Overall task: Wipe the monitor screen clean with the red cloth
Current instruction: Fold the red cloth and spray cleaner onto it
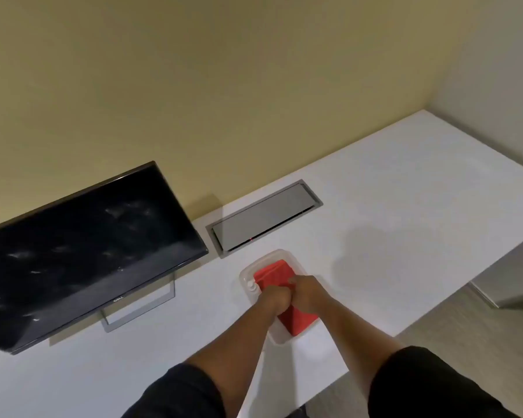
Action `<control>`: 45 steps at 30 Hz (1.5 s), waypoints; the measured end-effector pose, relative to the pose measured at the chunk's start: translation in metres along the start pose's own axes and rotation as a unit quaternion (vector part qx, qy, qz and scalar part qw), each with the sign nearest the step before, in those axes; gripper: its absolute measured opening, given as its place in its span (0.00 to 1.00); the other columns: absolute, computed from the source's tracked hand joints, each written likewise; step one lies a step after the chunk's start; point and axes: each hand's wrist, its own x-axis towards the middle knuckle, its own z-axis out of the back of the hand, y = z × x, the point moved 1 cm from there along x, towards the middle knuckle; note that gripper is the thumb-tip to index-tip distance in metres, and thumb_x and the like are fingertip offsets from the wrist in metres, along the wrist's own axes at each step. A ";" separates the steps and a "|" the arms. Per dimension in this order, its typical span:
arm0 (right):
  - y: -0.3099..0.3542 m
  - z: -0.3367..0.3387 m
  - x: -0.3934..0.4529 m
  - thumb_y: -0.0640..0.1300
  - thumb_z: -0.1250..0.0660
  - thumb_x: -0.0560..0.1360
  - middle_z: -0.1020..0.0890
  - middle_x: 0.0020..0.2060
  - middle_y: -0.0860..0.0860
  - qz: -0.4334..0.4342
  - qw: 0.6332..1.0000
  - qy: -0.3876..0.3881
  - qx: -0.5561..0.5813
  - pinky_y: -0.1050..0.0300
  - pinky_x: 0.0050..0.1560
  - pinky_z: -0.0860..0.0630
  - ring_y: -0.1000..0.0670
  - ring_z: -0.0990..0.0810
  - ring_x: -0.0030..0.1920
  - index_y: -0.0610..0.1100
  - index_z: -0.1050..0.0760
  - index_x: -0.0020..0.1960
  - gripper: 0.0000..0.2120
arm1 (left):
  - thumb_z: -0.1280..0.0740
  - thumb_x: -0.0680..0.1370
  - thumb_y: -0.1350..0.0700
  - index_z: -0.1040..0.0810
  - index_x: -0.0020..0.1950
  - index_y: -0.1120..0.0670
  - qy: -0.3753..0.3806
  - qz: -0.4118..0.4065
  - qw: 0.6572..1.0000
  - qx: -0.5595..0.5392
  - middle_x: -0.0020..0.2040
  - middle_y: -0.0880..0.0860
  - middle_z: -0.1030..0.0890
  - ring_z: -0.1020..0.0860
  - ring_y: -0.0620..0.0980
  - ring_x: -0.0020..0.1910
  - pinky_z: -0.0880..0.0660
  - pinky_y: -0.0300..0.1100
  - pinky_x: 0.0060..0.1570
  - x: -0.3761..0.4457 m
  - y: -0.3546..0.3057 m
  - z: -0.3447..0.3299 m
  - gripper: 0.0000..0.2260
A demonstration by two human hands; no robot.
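Note:
A folded red cloth (pixel 274 273) lies in a clear plastic tray (pixel 245 274) on the white desk (pixel 390 212). My left hand (pixel 274 298) and my right hand (pixel 304 289) are side by side on the cloth, fingers curled down and gripping it. The black monitor (pixel 82 254) stands to the left on a silver stand (pixel 139 309). Its dark screen shows several pale smudges and streaks. Both hands are well to the right of the screen.
A grey cable hatch (pixel 263 220) is set into the desk behind the tray, beside the monitor's right edge. A beige wall runs behind the desk. The desk's right edge drops to a carpeted floor (pixel 453 327).

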 end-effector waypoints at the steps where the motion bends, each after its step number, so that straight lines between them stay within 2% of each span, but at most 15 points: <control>1: -0.003 -0.003 0.004 0.42 0.41 0.76 0.17 0.54 0.47 -0.006 1.000 0.008 0.000 0.57 0.57 0.28 0.44 0.20 0.56 0.42 0.22 0.58 0.13 | 0.46 0.82 0.56 0.24 0.66 0.62 0.019 0.023 0.999 -0.032 0.59 0.58 0.20 0.22 0.56 0.58 0.26 0.42 0.56 0.004 0.000 -0.003 0.18; 5: 0.000 -0.005 0.005 0.44 0.41 0.79 0.20 0.60 0.45 -0.029 0.997 0.069 -0.018 0.54 0.61 0.28 0.44 0.22 0.61 0.42 0.25 0.64 0.16 | 0.50 0.84 0.65 0.35 0.74 0.64 0.052 0.049 0.993 -0.091 0.72 0.62 0.29 0.30 0.59 0.71 0.32 0.42 0.67 0.003 -0.007 -0.012 0.18; 7: 0.000 -0.011 0.008 0.44 0.41 0.80 0.21 0.62 0.45 -0.043 0.995 0.086 -0.009 0.53 0.62 0.28 0.44 0.23 0.62 0.42 0.26 0.67 0.17 | 0.52 0.84 0.66 0.37 0.75 0.66 0.022 0.079 0.985 -0.149 0.73 0.63 0.31 0.33 0.59 0.73 0.38 0.43 0.72 0.000 -0.010 -0.016 0.19; 9: 0.000 -0.016 0.011 0.43 0.41 0.80 0.22 0.63 0.45 -0.053 0.994 0.094 0.004 0.52 0.63 0.28 0.44 0.23 0.63 0.42 0.28 0.68 0.18 | 0.52 0.84 0.64 0.34 0.73 0.65 0.025 0.110 0.967 -0.227 0.69 0.62 0.27 0.30 0.59 0.69 0.35 0.44 0.70 0.006 -0.008 -0.020 0.19; 11: -0.001 -0.020 0.014 0.42 0.42 0.80 0.21 0.62 0.44 -0.065 0.993 0.091 0.028 0.52 0.62 0.28 0.44 0.23 0.62 0.42 0.27 0.67 0.17 | 0.48 0.82 0.60 0.28 0.69 0.64 0.016 0.138 0.945 -0.296 0.54 0.59 0.21 0.24 0.56 0.54 0.30 0.48 0.66 0.019 -0.005 -0.022 0.19; 13: -0.002 -0.025 0.016 0.41 0.42 0.80 0.20 0.60 0.44 -0.072 0.992 0.089 0.043 0.52 0.61 0.27 0.44 0.22 0.60 0.42 0.26 0.66 0.16 | 0.47 0.80 0.57 0.27 0.65 0.65 0.008 0.138 0.931 -0.337 0.43 0.56 0.24 0.25 0.54 0.45 0.29 0.51 0.67 0.019 -0.007 -0.026 0.19; 16: -0.005 -0.031 0.018 0.42 0.42 0.80 0.20 0.60 0.44 -0.090 0.990 0.088 0.067 0.52 0.61 0.26 0.44 0.21 0.59 0.41 0.26 0.66 0.16 | 0.51 0.83 0.59 0.28 0.63 0.65 -0.006 0.123 0.929 -0.348 0.52 0.57 0.23 0.24 0.56 0.60 0.31 0.45 0.70 0.008 -0.014 -0.027 0.17; 18: -0.006 -0.033 0.020 0.42 0.42 0.81 0.20 0.59 0.44 -0.093 0.989 0.089 0.072 0.52 0.61 0.27 0.44 0.21 0.59 0.41 0.26 0.66 0.16 | 0.50 0.82 0.58 0.26 0.61 0.62 -0.017 0.118 0.931 -0.345 0.52 0.57 0.22 0.22 0.57 0.55 0.26 0.47 0.62 0.020 -0.008 -0.030 0.16; 21: -0.008 -0.031 0.020 0.42 0.41 0.80 0.20 0.59 0.44 -0.092 0.989 0.086 0.074 0.54 0.59 0.27 0.44 0.21 0.59 0.41 0.27 0.65 0.15 | 0.42 0.77 0.55 0.28 0.44 0.55 -0.005 0.133 0.930 -0.341 0.37 0.55 0.27 0.28 0.54 0.32 0.27 0.48 0.33 0.062 0.013 -0.039 0.06; 25: -0.012 -0.029 0.020 0.43 0.38 0.78 0.20 0.58 0.45 -0.103 0.988 0.078 0.085 0.55 0.57 0.27 0.44 0.21 0.58 0.42 0.27 0.64 0.15 | 0.37 0.74 0.52 0.26 0.44 0.54 0.004 0.135 0.930 -0.341 0.37 0.53 0.25 0.25 0.54 0.33 0.26 0.45 0.34 0.077 0.027 -0.050 0.06; 28: -0.013 -0.023 0.017 0.41 0.39 0.77 0.19 0.57 0.45 -0.100 0.988 0.068 0.101 0.58 0.53 0.28 0.45 0.21 0.57 0.41 0.26 0.63 0.15 | 0.40 0.76 0.56 0.21 0.49 0.55 -0.010 0.119 0.939 -0.322 0.42 0.54 0.19 0.19 0.56 0.46 0.27 0.42 0.38 0.080 0.025 -0.052 0.09; 32: -0.012 -0.014 0.012 0.39 0.39 0.75 0.18 0.50 0.47 -0.104 0.983 0.026 0.149 0.60 0.46 0.30 0.49 0.23 0.46 0.42 0.23 0.55 0.11 | 0.42 0.78 0.56 0.21 0.52 0.56 -0.040 0.111 0.926 -0.358 0.42 0.54 0.20 0.20 0.52 0.44 0.24 0.44 0.49 0.013 -0.015 -0.027 0.10; 36: -0.003 -0.004 0.002 0.42 0.41 0.76 0.19 0.38 0.49 -0.127 0.952 -0.058 0.272 0.62 0.37 0.30 0.51 0.22 0.38 0.42 0.23 0.43 0.09 | 0.41 0.78 0.52 0.25 0.54 0.53 -0.052 0.085 0.922 -0.375 0.45 0.54 0.18 0.21 0.51 0.44 0.24 0.46 0.45 -0.015 -0.028 -0.010 0.09; 41: 0.014 0.008 -0.006 0.43 0.40 0.76 0.21 0.34 0.46 -0.134 0.911 -0.171 0.350 0.59 0.37 0.27 0.49 0.23 0.36 0.42 0.26 0.36 0.12 | 0.42 0.80 0.53 0.25 0.50 0.51 -0.039 0.038 0.924 -0.380 0.46 0.54 0.19 0.21 0.51 0.46 0.24 0.48 0.51 -0.033 -0.030 0.007 0.07; 45: 0.031 0.020 -0.011 0.46 0.36 0.76 0.20 0.37 0.52 -0.110 0.897 -0.207 0.375 0.55 0.42 0.23 0.49 0.20 0.39 0.48 0.25 0.40 0.07 | 0.43 0.78 0.53 0.23 0.52 0.52 -0.053 -0.016 0.926 -0.373 0.49 0.55 0.17 0.20 0.54 0.49 0.22 0.52 0.53 -0.042 -0.020 0.029 0.10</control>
